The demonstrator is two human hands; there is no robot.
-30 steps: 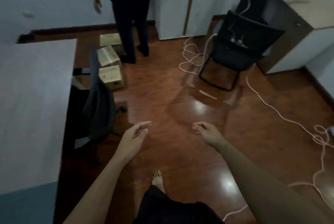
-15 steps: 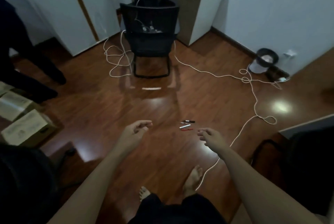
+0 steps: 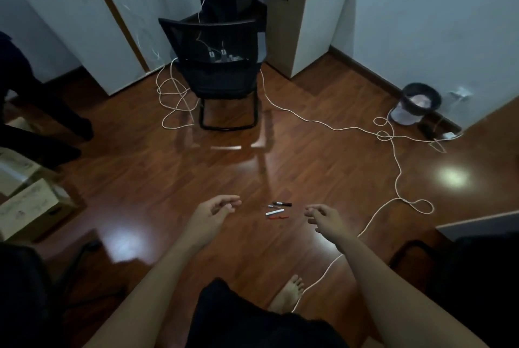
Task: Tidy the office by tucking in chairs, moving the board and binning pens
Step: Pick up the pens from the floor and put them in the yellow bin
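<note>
Several pens (image 3: 277, 210) lie together on the wooden floor: a black one, a white one and a red one. My left hand (image 3: 213, 214) hovers to their left, fingers loosely curled and holding nothing. My right hand (image 3: 325, 217) hovers to their right, fingers apart and empty. A black waste bin (image 3: 418, 100) with a pale liner stands by the right wall. A black sled-base chair (image 3: 222, 75) stands farther back with cables and plugs on its seat. Part of another dark chair (image 3: 463, 271) shows at the right edge.
A long white cable (image 3: 393, 151) snakes over the floor from the chair to a wall socket and back past my bare foot (image 3: 289, 293). White cupboards (image 3: 84, 27) and a beige cabinet (image 3: 309, 10) line the back. Cardboard boxes (image 3: 28, 207) and a person's legs (image 3: 42, 123) are on the left.
My view has swung right, away from the desk and swivel chair. The pens and the bin have come into view, and both hands stay held out in front, empty.
</note>
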